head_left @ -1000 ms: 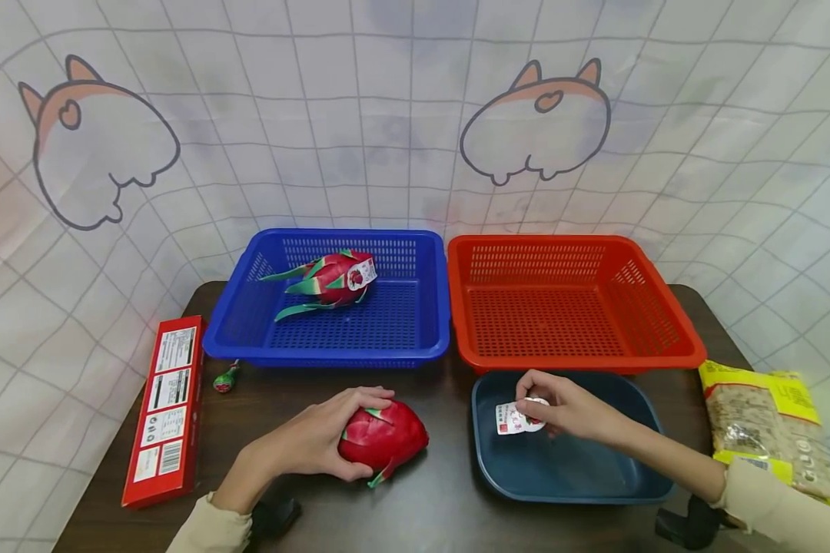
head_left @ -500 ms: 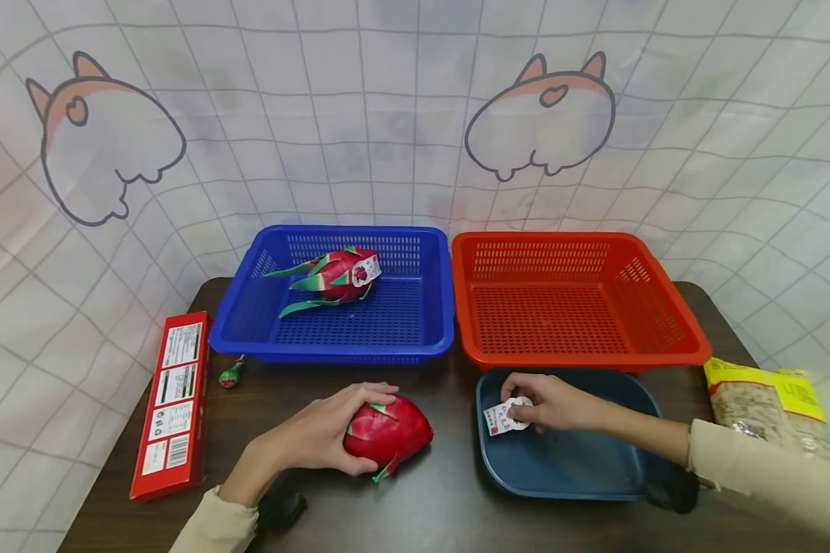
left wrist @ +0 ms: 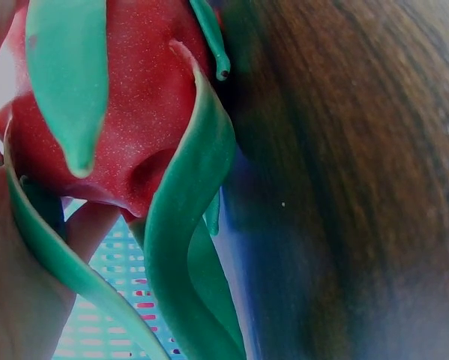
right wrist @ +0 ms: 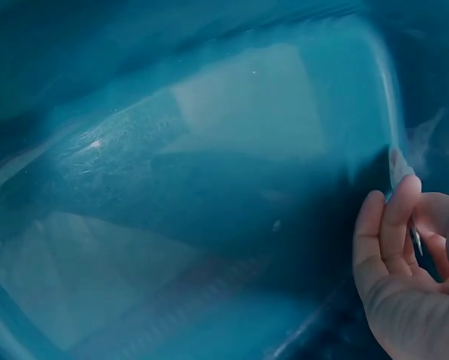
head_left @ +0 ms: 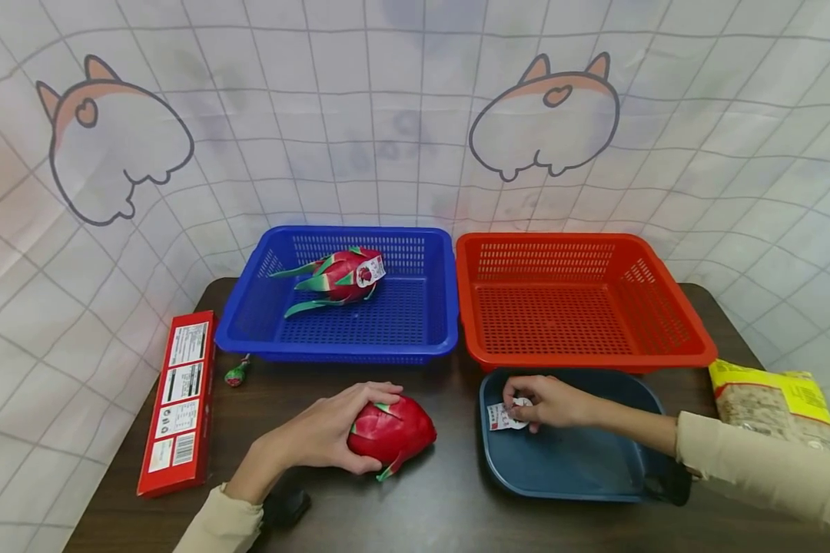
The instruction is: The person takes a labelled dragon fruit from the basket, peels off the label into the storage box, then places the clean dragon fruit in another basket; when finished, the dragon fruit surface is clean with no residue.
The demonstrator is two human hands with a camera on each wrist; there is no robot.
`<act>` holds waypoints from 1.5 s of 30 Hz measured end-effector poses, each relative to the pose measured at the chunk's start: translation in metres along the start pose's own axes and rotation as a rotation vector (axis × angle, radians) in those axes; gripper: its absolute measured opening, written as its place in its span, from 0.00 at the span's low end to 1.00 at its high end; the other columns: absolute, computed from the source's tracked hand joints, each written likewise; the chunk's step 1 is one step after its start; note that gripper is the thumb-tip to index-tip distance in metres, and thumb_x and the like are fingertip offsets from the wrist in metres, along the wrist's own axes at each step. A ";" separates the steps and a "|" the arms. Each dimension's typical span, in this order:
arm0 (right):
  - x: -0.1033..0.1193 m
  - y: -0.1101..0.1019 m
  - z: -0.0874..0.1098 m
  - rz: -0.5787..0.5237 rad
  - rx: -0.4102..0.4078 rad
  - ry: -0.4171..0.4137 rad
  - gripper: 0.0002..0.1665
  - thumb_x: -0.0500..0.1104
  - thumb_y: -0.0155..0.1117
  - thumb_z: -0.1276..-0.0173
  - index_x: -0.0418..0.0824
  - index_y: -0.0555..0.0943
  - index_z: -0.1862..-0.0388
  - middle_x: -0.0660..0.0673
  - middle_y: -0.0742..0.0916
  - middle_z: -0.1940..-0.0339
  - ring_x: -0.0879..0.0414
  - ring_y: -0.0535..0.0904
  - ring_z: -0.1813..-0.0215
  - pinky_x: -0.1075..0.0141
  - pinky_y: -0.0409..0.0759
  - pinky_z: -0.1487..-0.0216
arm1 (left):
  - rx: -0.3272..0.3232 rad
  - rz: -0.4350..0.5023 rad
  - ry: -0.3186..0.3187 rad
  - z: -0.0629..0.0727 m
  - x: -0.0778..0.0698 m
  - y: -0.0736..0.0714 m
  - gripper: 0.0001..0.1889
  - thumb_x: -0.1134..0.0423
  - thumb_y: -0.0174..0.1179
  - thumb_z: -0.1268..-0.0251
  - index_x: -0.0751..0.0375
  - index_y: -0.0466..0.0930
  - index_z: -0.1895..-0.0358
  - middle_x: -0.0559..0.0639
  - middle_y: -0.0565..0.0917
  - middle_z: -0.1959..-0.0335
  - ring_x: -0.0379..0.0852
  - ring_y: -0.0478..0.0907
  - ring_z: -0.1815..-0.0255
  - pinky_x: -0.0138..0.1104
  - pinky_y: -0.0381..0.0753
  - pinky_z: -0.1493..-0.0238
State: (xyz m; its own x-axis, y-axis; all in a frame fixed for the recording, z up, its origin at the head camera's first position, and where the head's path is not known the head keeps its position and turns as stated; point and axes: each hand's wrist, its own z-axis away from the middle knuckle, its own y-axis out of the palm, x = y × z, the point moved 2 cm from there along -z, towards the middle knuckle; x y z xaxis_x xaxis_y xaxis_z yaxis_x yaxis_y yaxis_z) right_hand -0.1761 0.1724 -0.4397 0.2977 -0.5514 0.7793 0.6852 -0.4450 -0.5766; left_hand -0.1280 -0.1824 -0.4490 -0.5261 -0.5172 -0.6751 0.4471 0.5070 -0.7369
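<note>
My left hand grips a red dragon fruit on the table, fingers over its top and thumb along the near side. Its green curling leaves show large in the left wrist view. Inside a dark blue basin, my right hand pinches a white printed sticker close to the left wall. Seen from the right wrist, the sticker appears edge-on between thumb and fingers. Whether it touches the wall, I cannot tell.
A second dragon fruit with a sticker lies in the blue basket. Beside that stands a red basket. A red box and a lollipop lie to the left, and a yellow-topped bag to the right.
My right hand has carried the sticker leftward toward the basin's left wall. My left hand keeps its grip on the dragon fruit; the head view has shifted slightly.
</note>
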 end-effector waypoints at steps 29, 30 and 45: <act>0.000 0.013 -0.013 0.108 0.046 0.026 0.06 0.38 0.66 0.35 0.40 0.79 0.61 0.50 0.83 0.71 0.65 0.79 0.78 0.72 0.78 0.73 | -0.002 -0.002 -0.004 0.001 0.000 0.000 0.44 0.46 0.74 0.54 0.33 0.56 0.34 0.36 0.65 0.29 0.42 0.70 0.35 0.33 0.83 0.49; 0.001 0.014 -0.013 0.126 0.042 0.025 0.05 0.38 0.66 0.36 0.41 0.78 0.62 0.51 0.82 0.72 0.65 0.78 0.79 0.73 0.78 0.73 | -0.001 -0.001 -0.006 0.001 -0.001 0.000 0.44 0.45 0.74 0.54 0.32 0.56 0.34 0.36 0.65 0.29 0.42 0.70 0.35 0.33 0.83 0.49; 0.016 0.016 -0.010 0.488 0.022 0.049 0.11 0.46 0.69 0.37 0.46 0.75 0.72 0.56 0.74 0.81 0.67 0.65 0.78 0.75 0.63 0.77 | -0.009 -0.013 -0.003 0.000 0.001 0.002 0.43 0.44 0.73 0.54 0.32 0.56 0.34 0.35 0.64 0.29 0.42 0.71 0.35 0.34 0.83 0.49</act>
State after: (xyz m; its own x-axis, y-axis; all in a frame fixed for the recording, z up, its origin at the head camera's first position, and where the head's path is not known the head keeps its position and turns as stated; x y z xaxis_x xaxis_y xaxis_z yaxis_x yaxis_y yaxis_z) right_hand -0.1669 0.1491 -0.4390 0.5562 -0.7245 0.4071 0.4879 -0.1119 -0.8657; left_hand -0.1281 -0.1821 -0.4509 -0.5293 -0.5258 -0.6659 0.4339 0.5066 -0.7450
